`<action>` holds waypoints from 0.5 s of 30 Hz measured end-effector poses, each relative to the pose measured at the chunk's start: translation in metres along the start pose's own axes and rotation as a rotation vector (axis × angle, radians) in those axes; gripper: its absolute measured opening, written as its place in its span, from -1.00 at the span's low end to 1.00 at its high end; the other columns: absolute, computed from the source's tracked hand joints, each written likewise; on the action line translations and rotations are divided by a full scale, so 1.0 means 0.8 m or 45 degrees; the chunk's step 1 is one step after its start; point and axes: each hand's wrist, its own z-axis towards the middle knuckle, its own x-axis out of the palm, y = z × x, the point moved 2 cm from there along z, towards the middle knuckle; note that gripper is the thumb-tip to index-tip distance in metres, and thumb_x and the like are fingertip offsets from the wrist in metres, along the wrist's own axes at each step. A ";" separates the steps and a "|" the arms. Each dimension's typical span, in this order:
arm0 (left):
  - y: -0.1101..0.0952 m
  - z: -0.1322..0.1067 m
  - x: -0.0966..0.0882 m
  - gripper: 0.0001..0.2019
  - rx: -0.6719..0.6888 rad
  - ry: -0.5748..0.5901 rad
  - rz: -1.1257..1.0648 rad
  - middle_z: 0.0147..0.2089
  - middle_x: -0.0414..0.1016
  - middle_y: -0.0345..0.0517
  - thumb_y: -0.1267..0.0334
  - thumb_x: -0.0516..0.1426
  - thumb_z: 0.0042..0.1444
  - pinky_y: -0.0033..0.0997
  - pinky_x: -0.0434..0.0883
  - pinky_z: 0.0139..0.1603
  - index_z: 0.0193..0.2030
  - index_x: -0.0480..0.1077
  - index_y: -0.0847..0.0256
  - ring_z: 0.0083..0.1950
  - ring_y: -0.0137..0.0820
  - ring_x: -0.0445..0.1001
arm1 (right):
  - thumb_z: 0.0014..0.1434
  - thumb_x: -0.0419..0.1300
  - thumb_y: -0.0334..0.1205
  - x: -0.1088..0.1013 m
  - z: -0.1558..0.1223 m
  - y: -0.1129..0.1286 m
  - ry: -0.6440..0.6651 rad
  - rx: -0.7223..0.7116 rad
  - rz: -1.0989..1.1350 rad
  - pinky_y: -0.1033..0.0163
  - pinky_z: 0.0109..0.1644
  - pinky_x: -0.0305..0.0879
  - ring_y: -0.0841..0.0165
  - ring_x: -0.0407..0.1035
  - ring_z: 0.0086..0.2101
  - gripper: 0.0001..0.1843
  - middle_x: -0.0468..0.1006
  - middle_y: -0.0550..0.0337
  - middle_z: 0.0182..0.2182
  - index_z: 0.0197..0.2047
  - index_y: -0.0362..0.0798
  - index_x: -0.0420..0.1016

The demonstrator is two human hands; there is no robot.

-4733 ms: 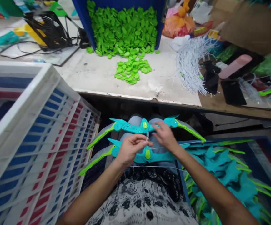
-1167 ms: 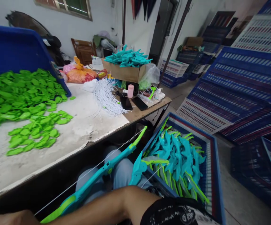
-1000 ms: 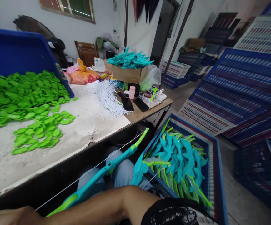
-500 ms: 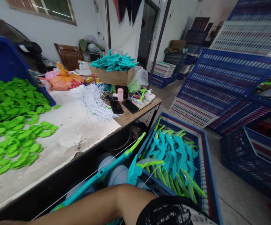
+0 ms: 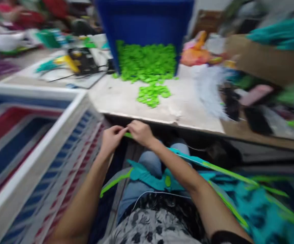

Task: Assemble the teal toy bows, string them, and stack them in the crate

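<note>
The table (image 5: 126,98) spans in front of me. Over my lap slants the teal-and-green bow (image 5: 187,157), its long axis running from far left to near right, beneath my right forearm. My left grip (image 5: 112,137) and right grip (image 5: 140,132), side by side, are pinched closed on its green left tip (image 5: 128,135).

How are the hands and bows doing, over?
Left hand and right hand together at green tip of one bow, grip blurred. Second bow across lap. Right forearm blocks part of each; white crate close at left.
</note>
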 end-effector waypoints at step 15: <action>0.098 -0.181 0.000 -0.79 -0.159 -0.182 -0.066 -0.14 0.47 -0.03 0.20 0.09 0.13 -0.38 0.37 -0.17 -0.17 0.45 0.22 -0.12 -0.34 0.42 | 0.27 -0.06 -0.27 0.053 -0.042 0.014 -0.046 0.056 0.309 0.23 -0.12 0.22 0.28 0.35 -0.24 -0.73 0.46 0.03 -0.26 -0.06 -0.10 0.40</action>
